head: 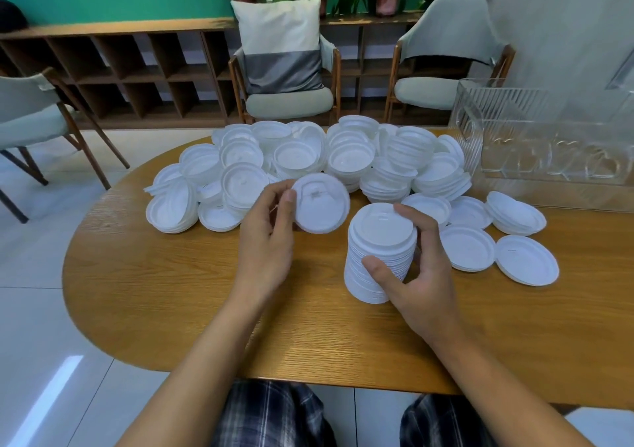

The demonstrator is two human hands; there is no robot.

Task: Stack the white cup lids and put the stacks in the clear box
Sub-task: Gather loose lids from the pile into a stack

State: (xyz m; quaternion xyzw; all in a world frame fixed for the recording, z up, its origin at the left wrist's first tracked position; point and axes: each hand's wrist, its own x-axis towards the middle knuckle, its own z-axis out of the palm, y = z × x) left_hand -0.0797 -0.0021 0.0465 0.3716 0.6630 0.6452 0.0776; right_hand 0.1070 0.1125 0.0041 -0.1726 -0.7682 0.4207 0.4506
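The single lid (322, 203) sits tilted in your left hand (267, 237), pinched at its left edge between thumb and fingers. Its top faces you, probably so you can check which way up it goes. Just to its right, the stack (379, 254) stands upright on the table (171, 292), top sides up. Your right hand (418, 275) is wrapped around it, thumb on the near side and fingers round the far side, which looks meant to keep the column straight while the next lid drops on. The unsorted pile (308, 158) lies just beyond both hands, within easy reach. A few loose lids (497, 240) lie flat to the right of the stack. The clear box (549, 137) waits at the far right of the table, with no lids visible inside, so filling it seems some way off.
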